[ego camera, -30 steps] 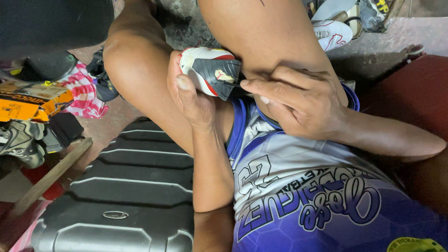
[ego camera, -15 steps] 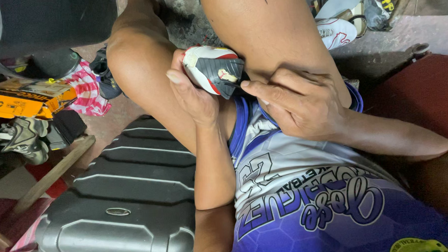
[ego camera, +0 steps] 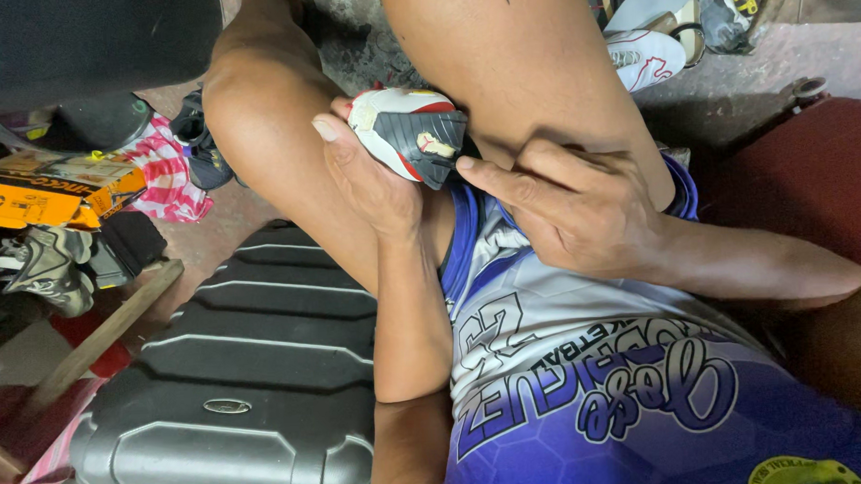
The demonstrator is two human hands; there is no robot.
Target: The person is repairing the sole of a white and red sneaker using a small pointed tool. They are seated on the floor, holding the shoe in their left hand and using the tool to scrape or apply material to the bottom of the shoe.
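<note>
Cupping a white, red and black shoe (ego camera: 410,133) from below, the left hand (ego camera: 366,182) wraps its fingers around it (thumb up beside the toe). Just right of them, the right hand's (ego camera: 572,208) curled fingers press the dark sole, between bare knees.

Left hand (ego camera: 371,177) cupped, thumb up; right hand (ego camera: 572,208) curled, forefinger extended toward it.

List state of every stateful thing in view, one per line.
Sneaker: sole-side up, wedged between the knees.
Left hand: cupping the sneaker.
Right hand: index fingertip at the sole's edge.
Grey hard case: shut, lying flat.
Orange box: lying flat, closed.
</note>
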